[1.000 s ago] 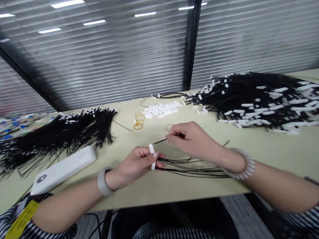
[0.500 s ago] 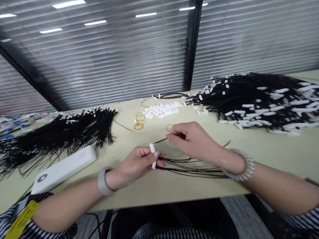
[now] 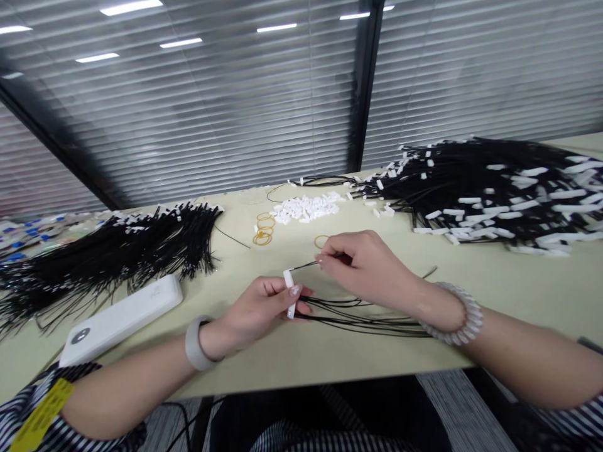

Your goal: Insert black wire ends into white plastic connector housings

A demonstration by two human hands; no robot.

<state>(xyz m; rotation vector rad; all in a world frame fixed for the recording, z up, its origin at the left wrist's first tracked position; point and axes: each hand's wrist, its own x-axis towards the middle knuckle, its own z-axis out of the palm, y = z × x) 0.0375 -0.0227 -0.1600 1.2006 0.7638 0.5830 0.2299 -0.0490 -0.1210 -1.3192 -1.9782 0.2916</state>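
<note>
My left hand (image 3: 261,309) pinches a long white connector housing (image 3: 288,279) between thumb and fingers. Several black wires (image 3: 362,324) run from the housing to the right, passing under my right forearm. My right hand (image 3: 360,260) is closed on a single black wire (image 3: 306,265), held between thumb and forefinger. That wire's tip is at the upper end of the housing; whether it sits inside or only touches cannot be made out. Just behind my right fingertips lies a yellow rubber band (image 3: 321,241).
Loose small white connectors (image 3: 308,208) lie in a pile at the back, beside yellow rubber bands (image 3: 262,237). Black wires (image 3: 141,245) are heaped left, behind a white power bank (image 3: 125,320). Wires with white connectors (image 3: 480,182) cover the back right. Window blinds (image 3: 211,113) stand behind the table.
Hardly anything differs. The single wire's tip has shifted very slightly at the housing's upper end; both hands keep their grips in nearly the same place.
</note>
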